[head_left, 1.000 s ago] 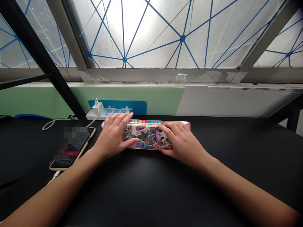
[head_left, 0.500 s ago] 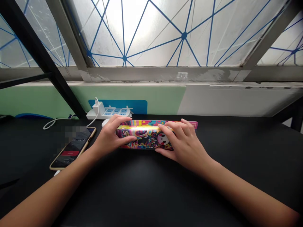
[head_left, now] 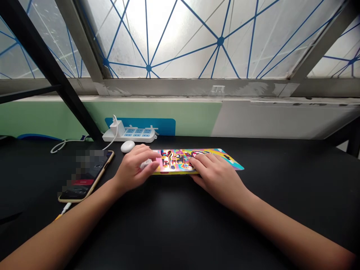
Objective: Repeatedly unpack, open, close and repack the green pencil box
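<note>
A flat, brightly printed cartoon box [head_left: 176, 159], which looks like a pencil case, lies across the black desk in front of me. Its patterned broad face is turned up, and a yellow strip shows along the near edge. My left hand [head_left: 132, 167] curls round its left end, thumb in front and fingers on top. My right hand [head_left: 221, 172] grips the right part, fingers flat over the face and thumb under the near edge. The far right corner sticks out past the right hand. Both hands hide parts of the box.
A phone [head_left: 87, 176] with a tan case lies to the left, a cable [head_left: 66, 207] at its lower end. Behind are a white rounded case [head_left: 128, 146] and a white power strip [head_left: 140, 134] with a plugged-in charger. A black slanted post [head_left: 67, 90] rises at the left.
The box has turned from showing its narrow cartoon side to showing its broad face upward. My left hand has shifted slightly left and down, uncovering the white rounded case.
</note>
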`<move>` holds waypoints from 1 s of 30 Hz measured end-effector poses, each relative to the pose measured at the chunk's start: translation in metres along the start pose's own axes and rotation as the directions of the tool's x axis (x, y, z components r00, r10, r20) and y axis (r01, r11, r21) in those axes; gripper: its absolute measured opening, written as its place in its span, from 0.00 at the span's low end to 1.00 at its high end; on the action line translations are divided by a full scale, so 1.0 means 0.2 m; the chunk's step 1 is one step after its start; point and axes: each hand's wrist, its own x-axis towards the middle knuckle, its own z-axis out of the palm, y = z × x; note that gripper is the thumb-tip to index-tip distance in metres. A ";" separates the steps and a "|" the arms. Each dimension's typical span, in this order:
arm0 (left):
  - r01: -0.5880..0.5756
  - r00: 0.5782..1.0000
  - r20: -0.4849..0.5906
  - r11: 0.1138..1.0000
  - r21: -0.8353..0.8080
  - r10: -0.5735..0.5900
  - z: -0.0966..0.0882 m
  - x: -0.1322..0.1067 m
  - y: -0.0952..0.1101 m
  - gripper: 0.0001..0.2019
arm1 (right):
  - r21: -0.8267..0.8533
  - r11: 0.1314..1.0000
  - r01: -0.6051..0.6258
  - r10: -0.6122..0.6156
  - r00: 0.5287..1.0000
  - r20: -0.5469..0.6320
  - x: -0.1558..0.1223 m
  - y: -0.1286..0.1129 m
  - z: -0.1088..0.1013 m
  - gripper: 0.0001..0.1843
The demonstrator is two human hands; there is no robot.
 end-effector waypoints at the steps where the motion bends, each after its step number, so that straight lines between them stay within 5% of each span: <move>1: 0.061 0.998 0.017 0.998 0.019 -0.061 -0.01 0.01 -0.01 0.11 | 0.011 1.000 0.005 -0.005 1.000 0.009 0.00 -0.01 0.01 0.16; 7: 0.403 0.878 0.110 0.843 0.356 -0.466 -0.07 0.02 -0.12 0.17 | 0.080 0.997 -0.003 -0.001 0.999 0.053 0.00 -0.05 0.01 0.15; 12: 0.573 0.722 0.227 0.748 0.334 -0.654 -0.07 0.00 -0.14 0.18 | 0.157 0.988 -0.005 -0.012 0.995 0.103 0.00 -0.05 0.00 0.23; 18: 0.591 0.752 0.286 0.800 0.105 -0.593 0.00 -0.01 -0.07 0.23 | 0.164 0.986 -0.010 -0.018 0.986 0.168 0.00 -0.06 0.01 0.31; 23: 0.684 0.703 0.320 0.727 -0.059 -0.635 0.06 -0.02 -0.01 0.24 | 0.147 0.989 0.007 -0.035 0.981 0.190 0.00 -0.06 0.02 0.34; 30: 0.733 0.658 0.316 0.677 -0.061 -0.684 0.06 -0.01 0.01 0.27 | 0.119 0.993 0.017 -0.040 0.980 0.195 0.00 -0.07 0.03 0.36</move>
